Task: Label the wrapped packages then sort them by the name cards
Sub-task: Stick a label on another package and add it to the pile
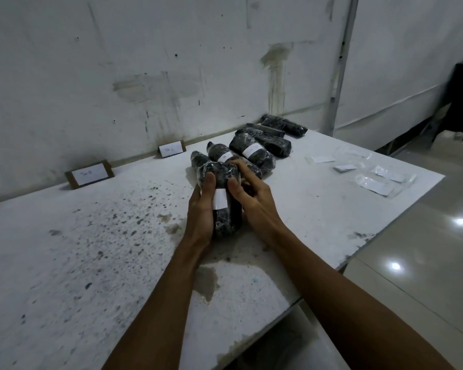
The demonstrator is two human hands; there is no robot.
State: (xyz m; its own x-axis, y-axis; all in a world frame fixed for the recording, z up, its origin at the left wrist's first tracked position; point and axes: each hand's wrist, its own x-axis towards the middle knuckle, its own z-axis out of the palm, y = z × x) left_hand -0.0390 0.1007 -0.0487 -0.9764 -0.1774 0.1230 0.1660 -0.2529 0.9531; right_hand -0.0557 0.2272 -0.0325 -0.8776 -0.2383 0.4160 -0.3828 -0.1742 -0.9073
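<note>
- A stained white table (91, 249) is standing against a scuffed wall.
- The left hand (201, 209) is gripping a labelled package (227, 222) mid-table.
- The right hand (254, 198) is curling round the package's right side.
- Name cards (90, 174) are leaning at the far left.

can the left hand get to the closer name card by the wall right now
Probably not at once: the left hand grips a wrapped package. The table toward the nearer name card looks free, so after setting it down, likely yes.
</note>
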